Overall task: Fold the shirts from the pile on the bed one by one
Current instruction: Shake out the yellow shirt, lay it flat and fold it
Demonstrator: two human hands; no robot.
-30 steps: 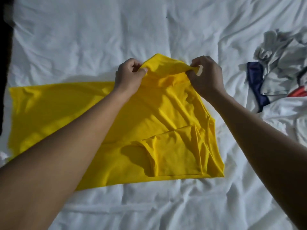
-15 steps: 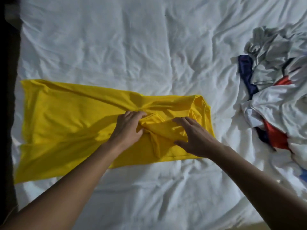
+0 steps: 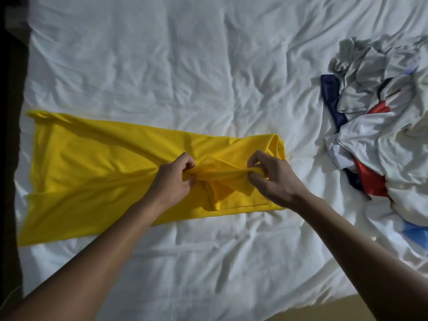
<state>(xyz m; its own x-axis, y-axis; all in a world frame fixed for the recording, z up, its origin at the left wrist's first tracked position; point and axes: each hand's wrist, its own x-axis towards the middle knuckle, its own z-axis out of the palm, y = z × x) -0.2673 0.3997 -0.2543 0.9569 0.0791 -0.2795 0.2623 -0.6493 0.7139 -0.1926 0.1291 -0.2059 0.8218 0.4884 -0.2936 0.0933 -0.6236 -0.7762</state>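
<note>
A yellow shirt (image 3: 92, 172) lies as a long folded strip across the left and middle of the white bed (image 3: 162, 66). Near its right end a sleeve flap is bunched up between my hands. My left hand (image 3: 173, 181) pinches the left end of that bunched fold. My right hand (image 3: 268, 177) pinches its right end, fingers curled round the cloth. The pile of unfolded shirts (image 3: 382, 126), white, grey, navy, red and blue, sits crumpled at the right edge of the bed.
The wrinkled white sheet spreads wide above the yellow shirt and below it towards me. A dark gap (image 3: 9, 158) runs down the left side of the bed. A strip of tan floor (image 3: 335, 309) shows at the bottom right.
The raised side of the yellow shirt was brought down over the body towards me. My hands then shifted from pressing the cloth to pinching the bunched sleeve fold.
</note>
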